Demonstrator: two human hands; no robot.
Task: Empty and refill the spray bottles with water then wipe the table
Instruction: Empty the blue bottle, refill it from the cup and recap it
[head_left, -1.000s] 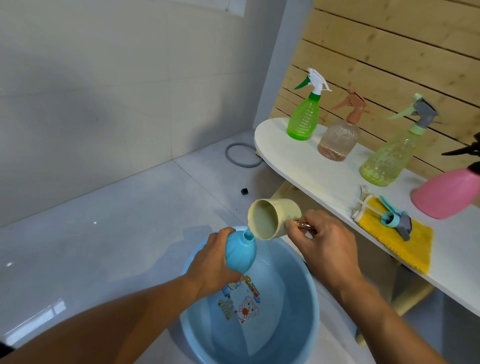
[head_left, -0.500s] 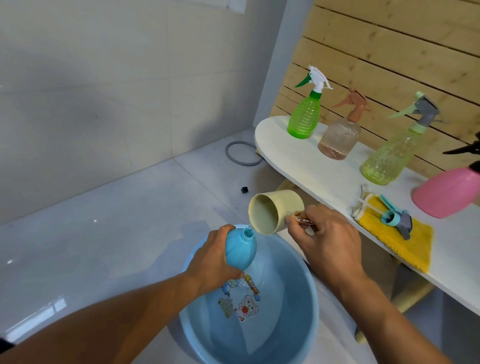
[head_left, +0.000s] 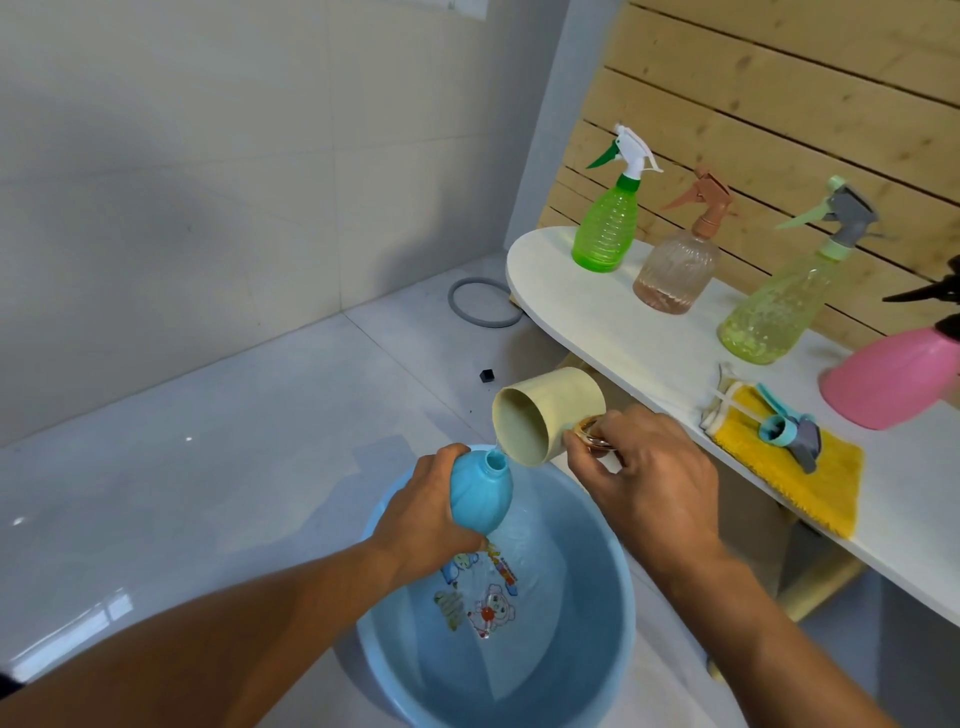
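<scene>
Two hands work over a blue basin (head_left: 597, 649) on the tiled floor, just beside the table's front edge. The left hand (head_left: 423, 525) grasps a capless blue bottle (head_left: 480, 496) around its body, tilted with the open neck up and to the right. The right hand (head_left: 649, 475) pinches the handle of a cream cup (head_left: 550, 410), tipped on its side so its lip sits just above the bottle's neck; a thin trickle of water runs between them.

On the white table (head_left: 623, 332), along the back edge by the wooden slats, stand a green spray bottle (head_left: 608, 228), a clear brownish spray bottle (head_left: 678, 270), a pale yellow-green spray bottle (head_left: 774, 312) and a pink spray bottle (head_left: 893, 379). Near the front edge lies a yellow cloth (head_left: 810, 480), and a blue-and-grey spray head (head_left: 789, 431) rests on it.
</scene>
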